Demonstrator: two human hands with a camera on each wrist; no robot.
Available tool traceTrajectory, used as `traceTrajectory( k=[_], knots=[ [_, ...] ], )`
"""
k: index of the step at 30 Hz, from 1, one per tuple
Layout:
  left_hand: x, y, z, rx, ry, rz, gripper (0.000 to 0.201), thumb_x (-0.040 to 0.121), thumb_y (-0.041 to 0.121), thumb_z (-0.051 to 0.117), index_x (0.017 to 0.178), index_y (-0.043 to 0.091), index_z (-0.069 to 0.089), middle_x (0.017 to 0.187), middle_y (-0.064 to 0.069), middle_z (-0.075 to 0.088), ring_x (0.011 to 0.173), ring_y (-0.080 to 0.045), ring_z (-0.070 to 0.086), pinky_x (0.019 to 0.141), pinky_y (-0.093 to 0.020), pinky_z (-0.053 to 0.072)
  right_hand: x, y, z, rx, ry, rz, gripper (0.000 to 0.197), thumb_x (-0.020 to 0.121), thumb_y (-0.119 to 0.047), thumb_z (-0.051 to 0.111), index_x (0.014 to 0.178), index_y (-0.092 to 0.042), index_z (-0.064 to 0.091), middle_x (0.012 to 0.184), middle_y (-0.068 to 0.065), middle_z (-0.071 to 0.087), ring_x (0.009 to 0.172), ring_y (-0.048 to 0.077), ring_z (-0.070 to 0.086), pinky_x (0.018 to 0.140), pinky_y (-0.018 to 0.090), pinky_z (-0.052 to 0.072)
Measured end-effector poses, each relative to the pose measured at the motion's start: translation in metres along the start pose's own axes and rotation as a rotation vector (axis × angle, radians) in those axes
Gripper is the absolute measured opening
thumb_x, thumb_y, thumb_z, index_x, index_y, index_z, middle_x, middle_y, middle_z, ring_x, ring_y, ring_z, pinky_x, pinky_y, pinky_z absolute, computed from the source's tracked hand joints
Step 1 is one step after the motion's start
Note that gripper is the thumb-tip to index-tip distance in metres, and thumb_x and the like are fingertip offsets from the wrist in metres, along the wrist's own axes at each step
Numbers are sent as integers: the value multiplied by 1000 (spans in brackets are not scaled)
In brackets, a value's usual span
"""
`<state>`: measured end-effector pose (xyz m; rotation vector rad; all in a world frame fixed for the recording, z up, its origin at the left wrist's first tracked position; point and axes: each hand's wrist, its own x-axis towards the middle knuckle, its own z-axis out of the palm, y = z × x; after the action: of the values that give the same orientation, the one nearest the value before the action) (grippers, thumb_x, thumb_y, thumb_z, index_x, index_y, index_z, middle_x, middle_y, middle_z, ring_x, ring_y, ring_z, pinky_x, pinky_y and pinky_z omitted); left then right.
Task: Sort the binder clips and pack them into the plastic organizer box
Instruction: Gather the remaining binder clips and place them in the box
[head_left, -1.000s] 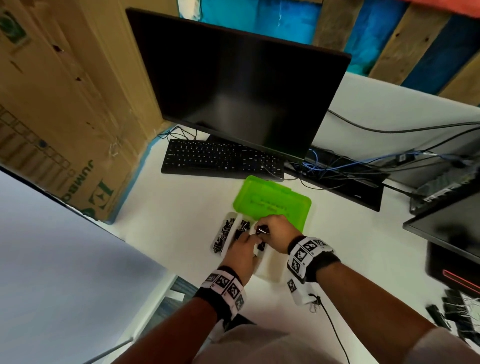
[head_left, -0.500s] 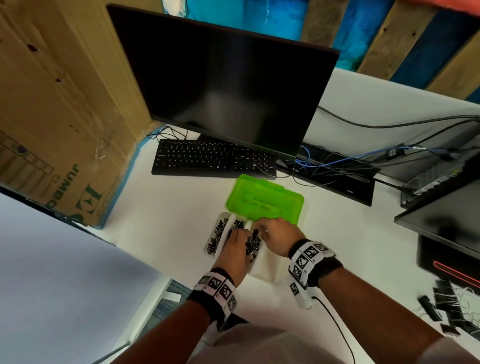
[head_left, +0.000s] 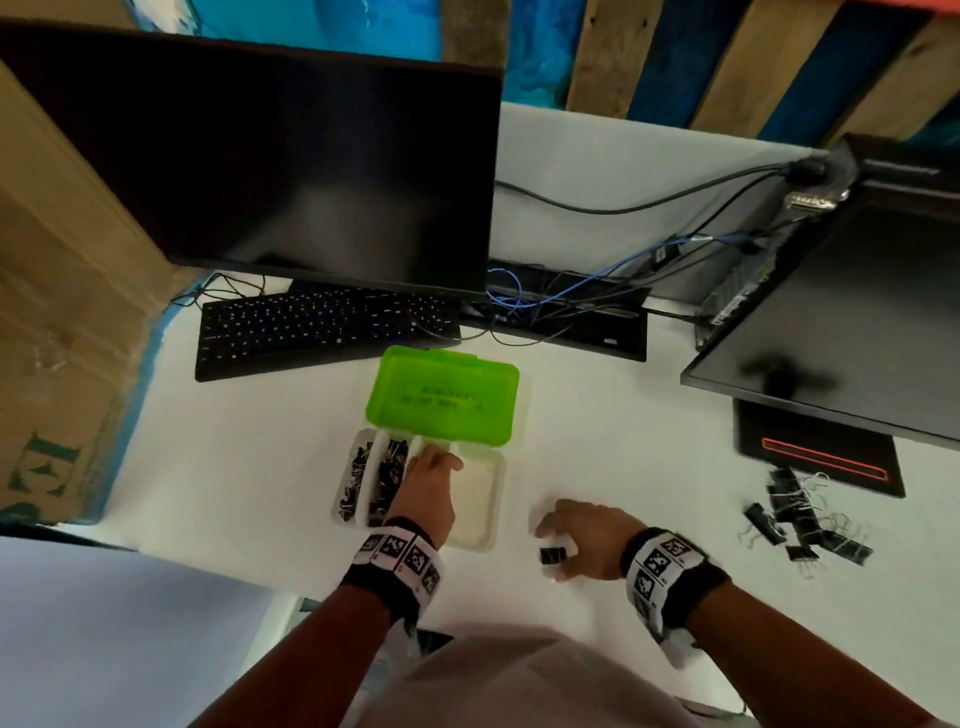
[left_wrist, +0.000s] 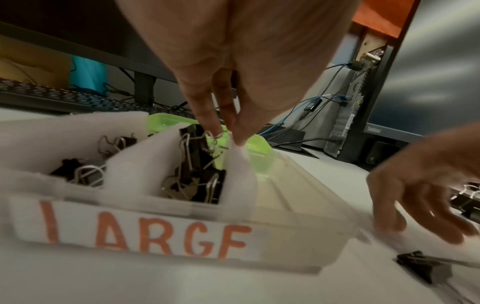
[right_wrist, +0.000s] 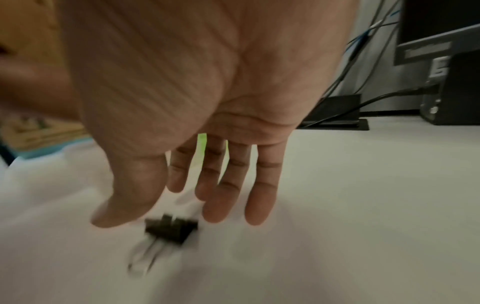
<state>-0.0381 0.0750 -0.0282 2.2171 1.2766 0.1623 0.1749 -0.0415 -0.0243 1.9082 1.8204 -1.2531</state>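
a single black binder clip (right_wrist: 171, 229) is seen lying on the white worktop (head_left: 623, 467), just under the right hand (head_left: 582, 540), whose fingers are spread and released, grasping nothing. the left hand (head_left: 428, 488) is kept at the organizer box (head_left: 475, 535), its fingertips pinched at a clip's wire loop in a filled compartment. the lone clip is judged light, stiff and smooth; it is best pinched across its black body, not by the springy wire handles.
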Motion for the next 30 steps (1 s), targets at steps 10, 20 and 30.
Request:
traceTrajectory(
  k=[10,20,30],
  knots=[
    [-19,-13,-16,45,-22,-82,41,84,-1,47,121,16,54,124,-9,55,119,-27,44,106,-37,37,32,-16,-32,144,285,-63,19,85,-14,57,97,-21,70,101,1,69,92,17,62,82,22,44],
    [-27,-20,-27,11,-33,35,30,81,0,49,105,8,65,101,-16,65,105,-29,51,94,-40,47,85,-117,-86,-144,352,-349,24,93,-11,48,104,-19,67,113,2,62,106,23,56,84,33,44],
    [-25,-18,-29,166,-89,-15,30,86,-1,41,107,8,61,112,-13,58,109,-29,48,97,-38,41,98,-126,-69,-465,376,-327,21,86,-6,49,98,-15,64,101,7,61,99,29,56,73,34,40]
  ],
)
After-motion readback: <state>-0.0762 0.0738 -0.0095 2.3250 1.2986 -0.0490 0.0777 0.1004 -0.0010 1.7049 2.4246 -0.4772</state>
